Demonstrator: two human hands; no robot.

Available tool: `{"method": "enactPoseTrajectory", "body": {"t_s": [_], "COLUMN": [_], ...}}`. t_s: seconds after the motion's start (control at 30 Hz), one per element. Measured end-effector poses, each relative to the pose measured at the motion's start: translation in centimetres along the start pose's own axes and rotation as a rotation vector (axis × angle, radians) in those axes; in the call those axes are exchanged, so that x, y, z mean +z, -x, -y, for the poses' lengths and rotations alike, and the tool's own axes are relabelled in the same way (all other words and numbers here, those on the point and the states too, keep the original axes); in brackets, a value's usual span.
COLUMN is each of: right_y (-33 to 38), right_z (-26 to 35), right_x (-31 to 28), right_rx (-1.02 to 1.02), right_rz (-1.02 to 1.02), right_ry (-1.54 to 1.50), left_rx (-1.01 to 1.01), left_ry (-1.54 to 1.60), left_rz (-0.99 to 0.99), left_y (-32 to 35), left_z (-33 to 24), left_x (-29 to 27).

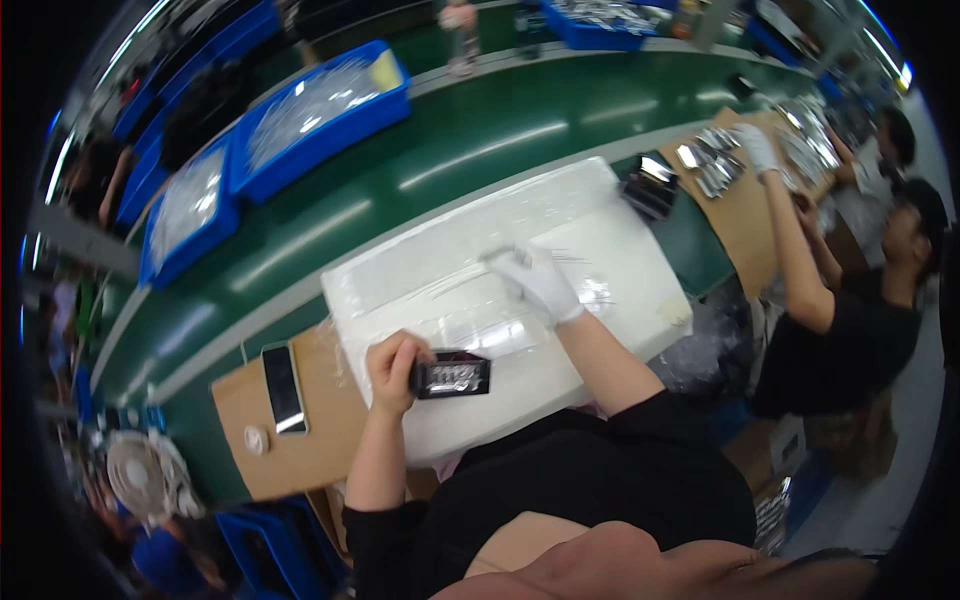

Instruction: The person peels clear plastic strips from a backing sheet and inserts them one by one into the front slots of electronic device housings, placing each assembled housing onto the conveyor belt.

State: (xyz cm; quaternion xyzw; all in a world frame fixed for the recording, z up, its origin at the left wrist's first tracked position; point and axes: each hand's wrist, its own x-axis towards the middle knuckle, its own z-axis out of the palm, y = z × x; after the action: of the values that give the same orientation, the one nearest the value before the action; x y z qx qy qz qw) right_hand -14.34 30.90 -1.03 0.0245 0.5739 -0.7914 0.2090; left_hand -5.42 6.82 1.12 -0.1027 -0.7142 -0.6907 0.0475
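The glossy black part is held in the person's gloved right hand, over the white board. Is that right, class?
Not quite: the head view shows the glossy black part in the person's bare left hand, not in the gloved right hand. It is indeed over the white board.

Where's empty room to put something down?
On the green surface, between the blue trays and white board; on the left cardboard, between phone and board. The board is busy around the left hand, right hand and black piece; the right cardboard, with shiny parts.
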Motion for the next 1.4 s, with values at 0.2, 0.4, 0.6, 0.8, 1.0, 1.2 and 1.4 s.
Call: {"method": "enactPoseTrajectory", "body": {"t_s": [0.2,0.4,0.6,0.8,1.0,1.2,1.4], "right_y": [-0.4,1.4,3.7,4.8,4.4,5.5,6.0], "right_z": [4.9,3.1,1.8,0.9,-1.7,-2.7,-0.6], "right_x": [-4.7,-5.2,0.5,4.4,3.5,0.9,-5.8], "right_rx": [-0.876,-0.179,-0.690,-0.709,-0.716,-0.624,-0.656], "right_rz": [-0.847,-0.299,0.055,0.339,0.240,0.234,0.168], "right_ry": [1.393,0.263,0.609,1.107,1.206,1.576,1.769], "left_rx": [-0.018,-0.092,-0.110,-0.136,0.048,0.195,-0.098], "left_ry": [-0.032,-0.082,-0.102,-0.234,-0.504,-1.239,-1.199], "left_rz": [-0.017,-0.084,-0.188,-0.184,-0.278,-0.401,-0.255], "left_y": [0.0,-0.7,-1.3,-1.4,-5.4,-12.7,-9.1], "left_z": [0.2,0.4,0.6,-0.2,-2.0,2.5,1.5], "left_x": [1.1,2.1,2.5,1.7,-1.2,-9.3,-11.0]}}
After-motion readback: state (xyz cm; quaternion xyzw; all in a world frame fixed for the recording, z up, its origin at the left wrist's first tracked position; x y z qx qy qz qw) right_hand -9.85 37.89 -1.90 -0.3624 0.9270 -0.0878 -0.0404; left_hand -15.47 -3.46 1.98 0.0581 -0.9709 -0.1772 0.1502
